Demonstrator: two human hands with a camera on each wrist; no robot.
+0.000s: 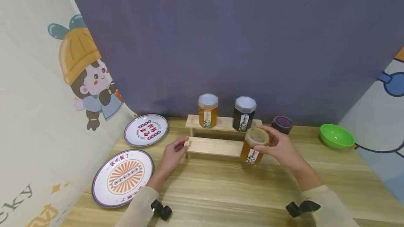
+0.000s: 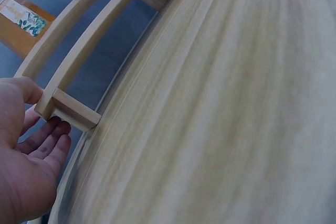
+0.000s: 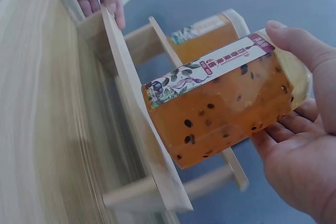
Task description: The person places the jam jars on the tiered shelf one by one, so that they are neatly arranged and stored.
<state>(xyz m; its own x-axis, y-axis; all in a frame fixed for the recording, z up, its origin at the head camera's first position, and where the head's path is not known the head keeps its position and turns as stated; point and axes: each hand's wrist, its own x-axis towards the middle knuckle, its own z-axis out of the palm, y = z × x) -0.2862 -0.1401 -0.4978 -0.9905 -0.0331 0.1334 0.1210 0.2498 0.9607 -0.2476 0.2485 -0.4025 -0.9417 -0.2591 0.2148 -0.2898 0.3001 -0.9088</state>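
Note:
My right hand [image 1: 282, 150] grips the yellow-lidded end of a jar of orange fruit jam [image 3: 220, 114] with dark seeds and a white label. The jar is at the right end of the lower step of a two-tier wooden rack [image 1: 214, 145]; whether its base bears on the step I cannot tell. My left hand [image 1: 173, 155] holds the left end of that step, thumb above and fingers curled beneath in the left wrist view. On the upper step stand a white-lidded amber jar [image 1: 214, 116] and a white-lidded dark jar [image 1: 237, 118].
Behind my right hand is a jar with a dark purple lid [image 1: 282, 122]. A green bowl [image 1: 337, 136] sits at the far right. Two patterned plates, a smaller one [image 1: 134, 132] and a larger one [image 1: 102, 185], lie on the left. A grey-blue partition [image 1: 221, 45] rises behind the table.

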